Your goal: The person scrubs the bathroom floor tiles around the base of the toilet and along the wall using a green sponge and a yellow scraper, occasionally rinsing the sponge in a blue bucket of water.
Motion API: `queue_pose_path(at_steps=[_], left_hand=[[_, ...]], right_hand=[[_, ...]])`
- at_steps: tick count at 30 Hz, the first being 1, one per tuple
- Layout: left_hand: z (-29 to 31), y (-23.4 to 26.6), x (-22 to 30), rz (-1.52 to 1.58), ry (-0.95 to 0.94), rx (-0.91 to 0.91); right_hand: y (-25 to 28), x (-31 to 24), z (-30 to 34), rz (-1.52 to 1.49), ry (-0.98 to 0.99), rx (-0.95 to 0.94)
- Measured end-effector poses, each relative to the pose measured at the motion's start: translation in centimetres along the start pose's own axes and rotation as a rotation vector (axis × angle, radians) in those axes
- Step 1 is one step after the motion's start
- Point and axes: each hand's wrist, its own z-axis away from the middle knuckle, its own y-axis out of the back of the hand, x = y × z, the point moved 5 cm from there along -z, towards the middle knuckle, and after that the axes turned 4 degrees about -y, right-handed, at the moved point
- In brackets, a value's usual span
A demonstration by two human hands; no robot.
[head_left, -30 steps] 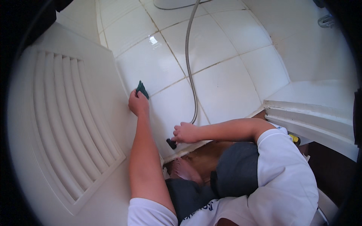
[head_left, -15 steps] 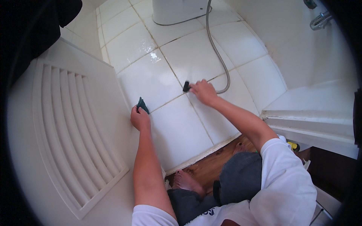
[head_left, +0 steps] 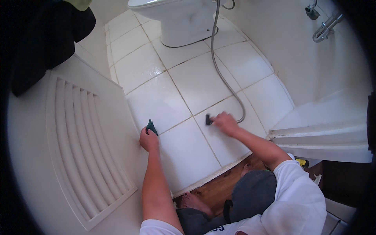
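Note:
My right hand point(head_left: 225, 123) is closed around a black spray head point(head_left: 208, 120), joined to a grey flexible hose point(head_left: 221, 72). The spray head is held over the white tiled floor point(head_left: 176, 152), slightly right of a grout crossing, and looks a little smeared by motion. My left hand point(head_left: 149, 141), near the door's edge, pinches a dark green scouring pad point(head_left: 151, 127) whose pointed end sticks up past the fingers. Whether the pad touches the tiles I cannot tell.
A white toilet point(head_left: 180, 27) stands at the far end. On the left is a white louvered door point(head_left: 92, 156) with dark cloth point(head_left: 51, 43) over it. A metal pipe point(head_left: 327, 29) juts from the right wall. My bare feet are on wooden flooring point(head_left: 213, 186) behind a raised edge.
My view has tilted up, showing more of the toilet. My right hand has shifted the spray head rightward, off the grout crossing. The left hand stays about where it was over the tiles.

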Motion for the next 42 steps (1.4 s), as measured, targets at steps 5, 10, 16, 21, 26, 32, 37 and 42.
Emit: queue_pose_path(at_steps=[5,10,16,21,26,32,37,42], left_hand=[[-0.2,-0.1,-0.6,-0.029,0.0,0.012],[0.2,0.1,0.4,0.001,0.018,0.0],[0.2,0.4,0.5,0.079,-0.045,0.015],[0.0,0.9,0.7,0.117,-0.056,0.063],[-0.1,0.6,1.1,0.052,-0.081,0.118],[0.1,0.7,0.7,-0.031,-0.052,0.108],[0.1,0.7,1.1,-0.085,-0.049,0.072],[0.1,0.4,1.0,-0.086,-0.044,0.054]], right_hand=[[4.8,6.7,-1.7,0.06,-0.308,0.217],[3.0,6.0,-0.6,-0.015,-0.128,0.054],[-3.9,-6.5,4.0,-0.07,0.599,-0.317],[-5.3,-15.1,8.7,-0.025,0.943,-0.439],[-3.3,-12.3,1.5,0.108,0.729,-0.254],[6.0,-12.8,-5.2,-0.13,0.57,0.127],[6.9,-15.1,-4.0,-0.13,0.714,0.034],[8.0,-15.2,-4.0,-0.167,0.694,0.087]])
